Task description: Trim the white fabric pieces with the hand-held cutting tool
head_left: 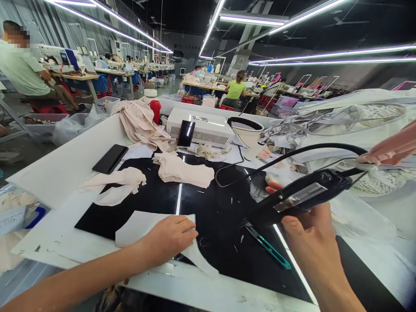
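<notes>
A garment workshop under strip lights; in front stands a white desk (65, 164) with a glossy black mat (214, 208). The right hand (312, 242) has its grip closed around a black corded tool (302, 197), held tilted just above the mat. The left hand (170, 238) lies palm down, grip loose, pressing a white fabric piece (136, 227) at the mat's near edge. Teal snips (269, 249) lie below the tool. Farther back sit a beige fabric stack (183, 171) and a phone (110, 158).

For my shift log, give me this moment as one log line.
left hand: resting on white fabric | right hand: holding black tool over mat
</notes>
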`<state>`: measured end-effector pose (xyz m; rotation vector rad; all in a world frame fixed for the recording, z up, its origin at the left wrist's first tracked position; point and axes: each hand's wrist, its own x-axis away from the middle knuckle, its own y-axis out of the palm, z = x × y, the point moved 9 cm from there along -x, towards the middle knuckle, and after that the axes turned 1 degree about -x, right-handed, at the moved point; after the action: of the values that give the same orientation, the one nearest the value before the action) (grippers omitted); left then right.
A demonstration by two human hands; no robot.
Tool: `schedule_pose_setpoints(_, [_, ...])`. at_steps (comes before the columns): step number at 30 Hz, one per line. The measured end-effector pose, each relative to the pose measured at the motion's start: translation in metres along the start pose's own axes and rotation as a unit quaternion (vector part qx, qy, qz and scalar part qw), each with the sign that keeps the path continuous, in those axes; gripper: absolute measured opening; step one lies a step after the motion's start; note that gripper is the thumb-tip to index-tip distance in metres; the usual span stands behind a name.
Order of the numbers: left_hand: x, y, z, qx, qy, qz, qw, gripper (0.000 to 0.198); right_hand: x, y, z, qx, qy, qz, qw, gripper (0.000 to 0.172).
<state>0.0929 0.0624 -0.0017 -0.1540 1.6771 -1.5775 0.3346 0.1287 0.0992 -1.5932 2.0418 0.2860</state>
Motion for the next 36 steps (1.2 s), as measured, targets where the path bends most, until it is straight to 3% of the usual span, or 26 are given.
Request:
schedule_pose_setpoints(4, [-0.005, 0.003, 0.007, 0.003, 0.02, 0.009, 1.0, 0.016, -0.006, 0.032, -0.015, -0.118, 0.025, 0.018, 0.993, 0.059])
schedule_pose_setpoints(6, [-0.008, 0.003, 0.011, 0.002, 0.032, 0.019, 0.999, 0.016, -0.004, 0.043, -0.02, -0.135, 0.011, 0.039, 0.99, 0.054])
schedule_pose_setpoints(10, [-0.013, 0.0, 0.013, -0.015, 0.035, 0.039, 0.999, 0.017, 0.005, 0.068, -0.021, -0.156, -0.015, 0.041, 0.987, 0.065])
schedule_pose_setpoints(15, [-0.011, 0.011, 0.013, -0.044, 0.032, 0.009, 0.998, 0.015, 0.013, 0.089, -0.015, -0.19, -0.035, 0.05, 0.98, 0.053])
schedule_pose_setpoints(20, [-0.005, 0.019, 0.017, -0.052, 0.043, 0.006, 0.998, 0.014, 0.014, 0.101, -0.011, -0.228, -0.033, 0.059, 0.971, 0.047])
schedule_pose_setpoints(36, [-0.005, 0.014, 0.016, -0.027, 0.014, 0.025, 0.999, 0.018, 0.009, 0.113, -0.004, -0.275, -0.013, 0.034, 0.961, 0.044])
